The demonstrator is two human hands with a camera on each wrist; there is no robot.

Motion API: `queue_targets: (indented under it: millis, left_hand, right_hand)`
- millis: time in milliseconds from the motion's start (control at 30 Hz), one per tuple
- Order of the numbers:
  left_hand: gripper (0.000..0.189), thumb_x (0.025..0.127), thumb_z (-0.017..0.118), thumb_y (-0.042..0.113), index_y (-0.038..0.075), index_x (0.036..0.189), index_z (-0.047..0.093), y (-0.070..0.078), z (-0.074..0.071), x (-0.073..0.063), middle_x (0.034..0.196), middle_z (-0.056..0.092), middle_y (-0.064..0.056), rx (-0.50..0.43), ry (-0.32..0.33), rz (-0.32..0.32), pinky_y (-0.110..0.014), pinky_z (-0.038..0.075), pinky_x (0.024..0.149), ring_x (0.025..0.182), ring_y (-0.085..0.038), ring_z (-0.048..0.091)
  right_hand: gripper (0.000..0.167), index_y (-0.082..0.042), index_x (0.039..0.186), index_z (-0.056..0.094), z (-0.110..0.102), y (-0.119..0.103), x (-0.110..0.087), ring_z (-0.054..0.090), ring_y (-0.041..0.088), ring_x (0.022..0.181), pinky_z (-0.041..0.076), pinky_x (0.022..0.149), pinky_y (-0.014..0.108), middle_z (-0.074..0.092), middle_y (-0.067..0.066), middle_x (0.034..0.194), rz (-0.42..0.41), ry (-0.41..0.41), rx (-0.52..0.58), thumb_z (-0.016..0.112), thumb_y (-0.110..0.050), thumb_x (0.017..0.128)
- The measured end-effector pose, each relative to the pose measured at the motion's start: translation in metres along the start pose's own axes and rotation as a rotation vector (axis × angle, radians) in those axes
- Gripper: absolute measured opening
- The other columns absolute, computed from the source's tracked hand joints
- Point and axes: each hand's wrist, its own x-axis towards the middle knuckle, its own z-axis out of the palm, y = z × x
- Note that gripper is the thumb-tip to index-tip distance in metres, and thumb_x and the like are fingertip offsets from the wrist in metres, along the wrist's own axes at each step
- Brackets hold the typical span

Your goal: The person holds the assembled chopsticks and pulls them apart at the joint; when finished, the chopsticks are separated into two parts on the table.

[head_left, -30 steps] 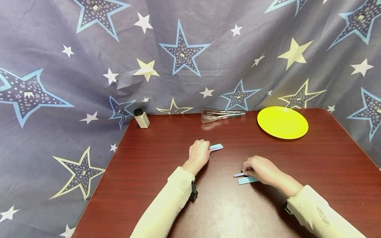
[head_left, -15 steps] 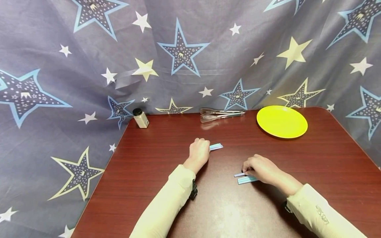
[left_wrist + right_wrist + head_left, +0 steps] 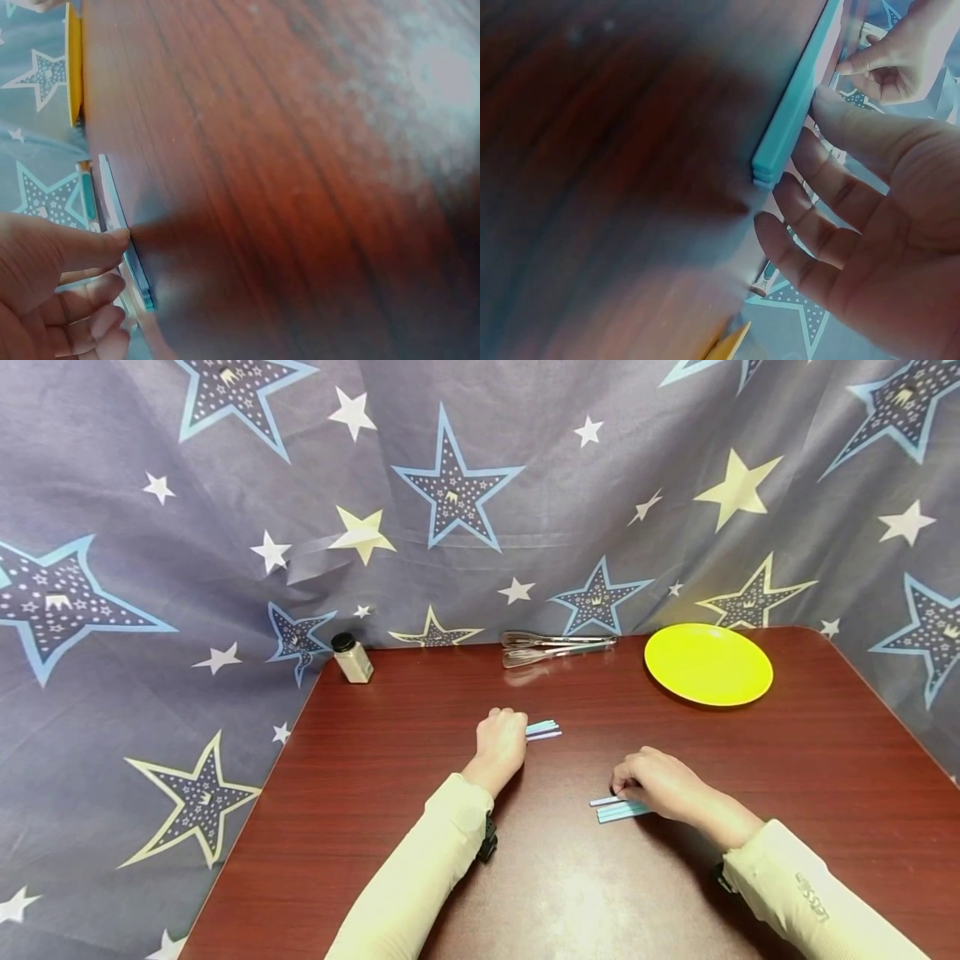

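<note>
My left hand is over a small group of thin light-blue and lilac plastic strips, whose right ends stick out past it. In the left wrist view, thumb and fingers pinch at a blue strip close to the table. My right hand pinches a lilac strip. Just in front of it lie light-blue strips side by side, partly under the hand. The right wrist view has the thumb near a teal strip, with the other fingers loosely bent. The lilac strip's far end is hidden.
The brown table runs back to a star-print curtain. Along its far edge are a black-capped jar, metal tongs and a yellow plate.
At the left hand, the lilac strip now stands slightly apart from the blue ones. Both hands stay nearly in place. The head view has shifted a little.
</note>
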Motion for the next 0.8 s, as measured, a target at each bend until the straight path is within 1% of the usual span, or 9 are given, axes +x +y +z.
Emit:
queue_targets:
  millis: [133,400,600,800]
  left_hand:
    - [0.005,0.082,0.074,0.018,0.015,0.086,0.073,-0.0002,0.0004,0.0006,0.083,0.067,-0.006,0.013,0.004,-0.01,-0.039,0.053,0.057,0.079,-0.024,0.06]
    - [0.007,0.084,0.074,0.022,0.014,0.085,0.074,0.0011,0.0008,0.002,0.083,0.068,-0.007,0.026,-0.007,-0.025,-0.04,0.053,0.058,0.079,-0.025,0.06]
    - [0.01,0.085,0.073,0.024,0.014,0.084,0.074,0.0022,-0.0004,0.0041,0.085,0.069,-0.007,0.022,-0.031,-0.049,-0.041,0.054,0.06,0.08,-0.025,0.061]
    - [0.015,0.085,0.073,0.029,0.014,0.085,0.075,0.0032,-0.0019,0.005,0.087,0.07,-0.008,0.014,-0.053,-0.071,-0.042,0.054,0.062,0.081,-0.026,0.063]
  right_hand:
    - [0.031,-0.023,0.068,0.058,-0.0007,0.0018,-0.0009,0.041,0.007,0.068,0.035,0.065,0.028,0.048,-0.016,0.067,-0.007,-0.003,0.001,0.077,0.001,0.073]
    - [0.031,-0.023,0.067,0.058,-0.0024,0.002,-0.0027,0.039,0.007,0.067,0.034,0.064,0.026,0.046,-0.013,0.066,0.011,-0.013,0.018,0.077,0.0,0.072]
    - [0.031,-0.023,0.066,0.056,-0.003,0.0016,-0.0031,0.039,0.007,0.068,0.034,0.065,0.027,0.046,-0.013,0.066,0.003,-0.015,0.027,0.078,-0.002,0.073]
    - [0.026,-0.023,0.069,0.06,-0.0041,0.0017,-0.0044,0.04,0.007,0.068,0.035,0.065,0.027,0.046,-0.014,0.067,0.014,-0.029,0.047,0.079,-0.006,0.075]
